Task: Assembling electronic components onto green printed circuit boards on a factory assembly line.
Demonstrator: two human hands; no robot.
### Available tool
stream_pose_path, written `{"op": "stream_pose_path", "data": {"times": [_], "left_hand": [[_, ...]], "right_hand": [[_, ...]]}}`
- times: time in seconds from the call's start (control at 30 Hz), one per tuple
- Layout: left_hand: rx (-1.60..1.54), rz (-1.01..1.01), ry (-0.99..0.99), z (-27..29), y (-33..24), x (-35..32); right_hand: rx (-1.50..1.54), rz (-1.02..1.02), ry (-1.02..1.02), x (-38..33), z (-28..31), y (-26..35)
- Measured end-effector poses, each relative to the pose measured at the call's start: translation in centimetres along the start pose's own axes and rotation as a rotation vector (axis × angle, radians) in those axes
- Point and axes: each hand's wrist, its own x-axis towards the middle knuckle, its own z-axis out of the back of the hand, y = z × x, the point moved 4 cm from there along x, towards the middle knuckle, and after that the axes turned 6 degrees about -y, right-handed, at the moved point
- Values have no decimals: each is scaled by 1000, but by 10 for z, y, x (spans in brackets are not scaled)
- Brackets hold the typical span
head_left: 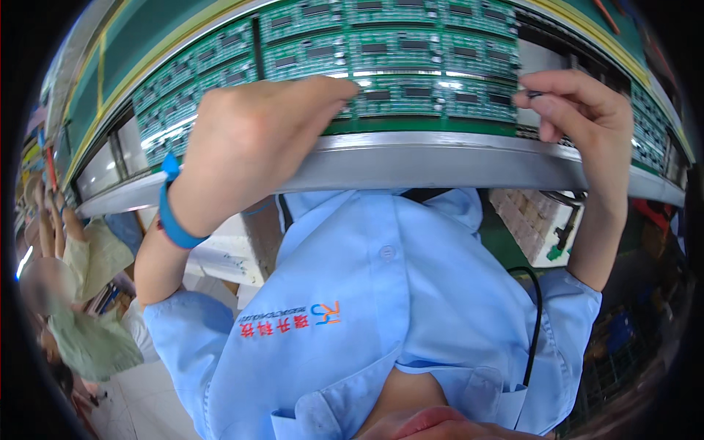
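Observation:
A panel of green circuit boards (396,48) lies in front of me, with dark chips in rows. Over its near left part is my left hand (253,132), fingers bent together at the board surface; whatever they pinch is too small or hidden to make out. A blue wrist strap (172,209) circles that wrist. Just off the panel's right edge, my right hand (576,110) is closed, with a small black part (534,94) between thumb and forefinger. More green boards (165,117) lie left of the panel, partly behind my left hand.
A metal rail (440,158) runs along the near side of the boards. Further right sit other green boards (649,128). Under the rail stand pale foam boxes (539,224). A black cable (537,315) hangs by my right side. Other people (92,315) are at the far left.

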Motion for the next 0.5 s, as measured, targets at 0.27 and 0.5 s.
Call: {"op": "stream_pose_path", "data": {"times": [0.27,0.5], "left_hand": [[-753,673,93,4,22,2],[-810,691,76,4,27,-3]], "right_hand": [[-122,96,-138,-16,1,-5],[-620,466,-194,-15,-4,0]]}}
